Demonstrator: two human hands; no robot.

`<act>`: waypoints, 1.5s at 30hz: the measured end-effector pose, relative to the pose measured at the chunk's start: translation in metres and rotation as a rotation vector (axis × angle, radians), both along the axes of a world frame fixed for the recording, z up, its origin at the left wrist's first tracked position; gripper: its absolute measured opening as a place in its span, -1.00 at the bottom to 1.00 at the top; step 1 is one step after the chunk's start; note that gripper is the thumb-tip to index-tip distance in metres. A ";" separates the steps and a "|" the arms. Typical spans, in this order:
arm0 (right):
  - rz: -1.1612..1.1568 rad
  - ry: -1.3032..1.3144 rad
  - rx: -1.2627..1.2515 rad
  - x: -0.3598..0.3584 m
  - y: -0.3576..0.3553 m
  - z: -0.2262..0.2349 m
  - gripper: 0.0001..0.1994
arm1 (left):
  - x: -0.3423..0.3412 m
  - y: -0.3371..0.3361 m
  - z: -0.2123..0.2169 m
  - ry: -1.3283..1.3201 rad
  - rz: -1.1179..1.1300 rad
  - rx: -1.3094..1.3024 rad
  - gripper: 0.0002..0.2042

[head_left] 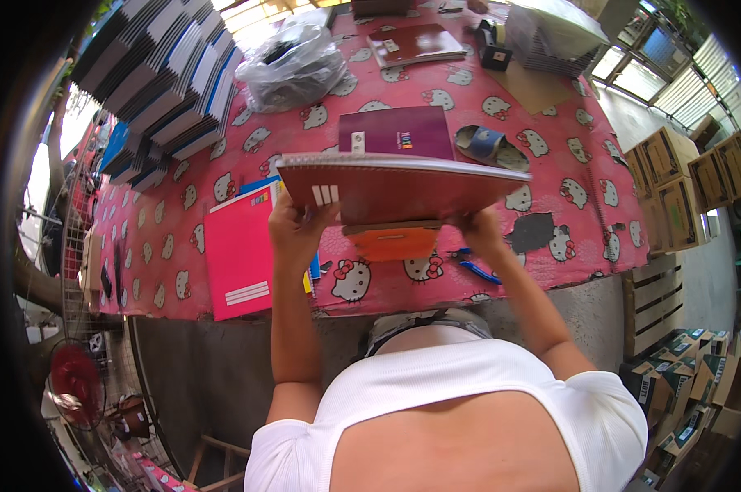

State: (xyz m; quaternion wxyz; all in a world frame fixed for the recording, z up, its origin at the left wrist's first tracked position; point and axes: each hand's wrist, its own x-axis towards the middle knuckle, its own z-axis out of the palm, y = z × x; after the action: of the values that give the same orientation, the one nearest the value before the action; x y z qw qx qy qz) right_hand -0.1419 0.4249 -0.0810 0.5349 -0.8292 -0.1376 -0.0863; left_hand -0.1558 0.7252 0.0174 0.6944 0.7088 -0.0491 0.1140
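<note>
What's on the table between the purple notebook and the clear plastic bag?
Only bare patterned tablecloth shows between the purple notebook and the plastic bag in the head view.

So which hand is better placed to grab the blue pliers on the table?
Probably the right hand: the blue pliers lie just below it, while the left hand grips the notebook's far end.

Bright daylight, strongest at the top left and top right, where windows [698, 78] burn out to white. Glare on the clear plastic bag [292, 61]. Soft shadow under the bench [551, 164] edge. Strong fisheye bending toward the rim, black corners all around. Sharp enough in the middle, slightly soft at the edges.
</note>
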 end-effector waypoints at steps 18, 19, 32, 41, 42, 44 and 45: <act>-0.839 0.016 -0.975 0.069 -0.311 -0.054 -0.79 | -0.006 -0.125 0.018 -0.476 0.036 0.804 -0.89; -0.804 0.148 -1.007 0.072 -0.314 -0.052 -0.80 | -0.005 -0.127 0.021 -0.516 0.072 0.793 -0.89; -0.123 -0.033 -0.289 0.014 -0.129 0.056 -0.65 | -0.005 -0.124 0.017 -0.533 0.050 0.772 -0.84; 0.444 0.460 0.074 -0.053 -0.032 0.120 -0.20 | -0.005 -0.126 0.014 -0.535 0.084 0.808 -0.82; 0.436 0.471 0.059 -0.054 -0.032 0.118 -0.26 | -0.007 -0.126 0.014 -0.535 0.063 0.803 -0.83; 0.280 0.378 0.218 -0.043 -0.050 0.125 -0.44 | -0.012 -0.122 0.013 -0.532 0.051 0.804 -0.83; 0.230 0.220 0.185 -0.038 -0.052 0.122 -0.68 | -0.015 -0.120 0.010 -0.560 0.065 0.793 -0.81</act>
State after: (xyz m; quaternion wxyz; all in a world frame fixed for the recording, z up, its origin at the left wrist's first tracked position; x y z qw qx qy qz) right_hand -0.1802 0.3729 0.0410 0.6272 -0.7596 -0.1634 0.0545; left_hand -0.1706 0.6049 0.0271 0.3269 0.8621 -0.2515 0.2945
